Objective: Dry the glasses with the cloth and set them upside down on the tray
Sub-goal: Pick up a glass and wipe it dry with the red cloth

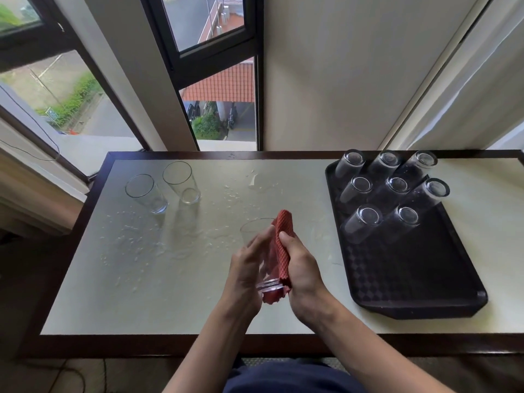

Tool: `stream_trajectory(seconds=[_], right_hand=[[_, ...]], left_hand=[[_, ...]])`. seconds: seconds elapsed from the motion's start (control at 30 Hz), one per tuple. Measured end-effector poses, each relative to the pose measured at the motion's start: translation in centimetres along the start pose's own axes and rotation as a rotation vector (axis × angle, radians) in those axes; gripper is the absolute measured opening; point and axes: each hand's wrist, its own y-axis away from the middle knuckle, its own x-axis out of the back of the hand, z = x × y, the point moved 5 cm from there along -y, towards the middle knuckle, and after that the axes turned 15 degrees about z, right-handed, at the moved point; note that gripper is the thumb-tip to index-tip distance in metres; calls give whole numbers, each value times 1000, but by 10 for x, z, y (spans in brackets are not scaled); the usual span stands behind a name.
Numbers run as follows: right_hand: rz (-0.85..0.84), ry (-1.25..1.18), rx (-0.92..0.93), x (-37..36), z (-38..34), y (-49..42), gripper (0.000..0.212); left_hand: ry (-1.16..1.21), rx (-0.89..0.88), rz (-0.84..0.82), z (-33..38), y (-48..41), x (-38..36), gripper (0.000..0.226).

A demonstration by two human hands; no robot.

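Above the middle of the table my left hand (pixel 247 268) holds a clear glass (pixel 259 231) by its side, mouth pointing away from me. My right hand (pixel 300 268) grips a red cloth (pixel 283 242) pressed against the glass's right side, the cloth wrapping round under its base. Two more clear glasses (pixel 146 192) (pixel 181 181) stand upright at the table's far left. A black tray (pixel 419 282) lies on the right, with several glasses (pixel 392 191) standing upside down on its far half.
The pale tabletop (pixel 158 279) has a dark wooden rim and is scattered with water drops and small puddles (pixel 252 180) across its middle and left. Windows and a wall rise right behind the table. The tray's near half is bare.
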Motion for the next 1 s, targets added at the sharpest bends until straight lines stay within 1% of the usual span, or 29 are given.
stream_trajectory(seconds=[0.07,0.1,0.17,0.2,0.3,0.43,0.5,0.6,0.7,0.8,0.87,0.93,1.0], right_hand=[[54,-10,-69,4,10,9,27],[70,-11,-112,5,16,13,30],[86,-53,-204,5,24,20,34],[102,-78,-233,4,24,20,34],[153,-140,-332,3,19,9,37],[151,-178,-409,5,18,5,43],[120,-192,-405,8,19,11,42],[94,-195,-425,13,14,14,41],[108,-158,-433,14,8,6,40],[102,-133,-398,14,6,-2,42],[115,-112,-354,18,7,-3,43],[84,-86,-288,22,7,0,43],[57,-77,-243,27,6,2,44]], left_hand=[[79,-43,50,3,-5,4,73],[88,-95,58,5,-9,7,76],[49,-214,127,9,-15,14,76],[27,-244,139,9,-16,15,79],[5,-298,76,6,-12,13,85],[-1,-388,2,5,-1,5,72],[-52,-459,2,11,-5,7,68],[-168,-538,-45,20,-7,5,73],[-159,-519,-101,15,2,-3,71],[-157,-486,-128,6,11,-10,66],[-164,-474,-96,9,10,-12,70],[-218,-464,-22,16,4,-7,71],[-354,-524,33,22,0,4,72]])
